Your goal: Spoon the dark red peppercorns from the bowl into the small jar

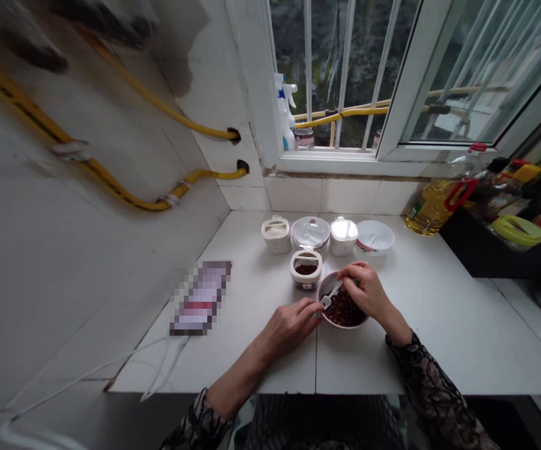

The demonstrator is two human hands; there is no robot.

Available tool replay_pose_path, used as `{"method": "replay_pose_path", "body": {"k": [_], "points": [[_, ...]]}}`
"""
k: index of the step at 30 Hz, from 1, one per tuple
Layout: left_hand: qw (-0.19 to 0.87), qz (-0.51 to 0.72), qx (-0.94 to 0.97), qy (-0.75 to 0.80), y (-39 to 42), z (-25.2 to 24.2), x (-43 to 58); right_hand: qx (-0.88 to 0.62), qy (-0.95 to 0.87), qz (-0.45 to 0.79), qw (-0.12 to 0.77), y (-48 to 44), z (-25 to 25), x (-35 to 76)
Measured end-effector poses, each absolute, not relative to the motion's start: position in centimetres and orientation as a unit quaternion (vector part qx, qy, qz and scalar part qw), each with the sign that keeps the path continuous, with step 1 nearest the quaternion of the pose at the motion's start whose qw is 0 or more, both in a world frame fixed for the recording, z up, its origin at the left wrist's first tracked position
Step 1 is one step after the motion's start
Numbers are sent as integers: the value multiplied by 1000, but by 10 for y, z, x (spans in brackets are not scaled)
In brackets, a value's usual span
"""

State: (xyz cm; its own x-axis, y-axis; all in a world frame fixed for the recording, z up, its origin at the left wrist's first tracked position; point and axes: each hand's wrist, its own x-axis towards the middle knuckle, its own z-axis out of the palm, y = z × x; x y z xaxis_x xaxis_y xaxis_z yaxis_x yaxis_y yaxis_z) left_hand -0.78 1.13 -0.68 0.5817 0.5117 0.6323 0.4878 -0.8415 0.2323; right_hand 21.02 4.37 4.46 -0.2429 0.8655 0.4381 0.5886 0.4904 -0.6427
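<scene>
My right hand (363, 289) pinches the white spoon (331, 294); left hand (293, 321) meets the left of the bowl (344, 326), grip unclear. Flakes (345, 310) there, flakes in the jar (306, 279) beyond: I'd judge it midway

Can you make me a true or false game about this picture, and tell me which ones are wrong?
1. The right hand holds a small white spoon. True.
2. The left hand rests on a yellow pipe. False: its fingertips are at the left edge of the bowl.
3. The bowl has nothing in it. False: dark reddish bits are inside.
4. The oil bottle has a red cap. True.
5. White bars can be seen through the window. True.
</scene>
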Motion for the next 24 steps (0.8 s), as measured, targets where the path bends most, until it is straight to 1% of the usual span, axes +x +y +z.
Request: {"method": "replay_pose_path", "body": {"k": [9, 15, 24], "points": [[18, 360, 890, 279, 11, -5, -7, -488, -751, 216, 389, 43, 47, 212], [22, 360, 891, 277, 11, -3, -7, -496, -762, 157, 385, 44, 44, 212], [19, 363, 890, 276, 11, -3, -6, -485, -747, 230, 393, 43, 52, 212]]}}
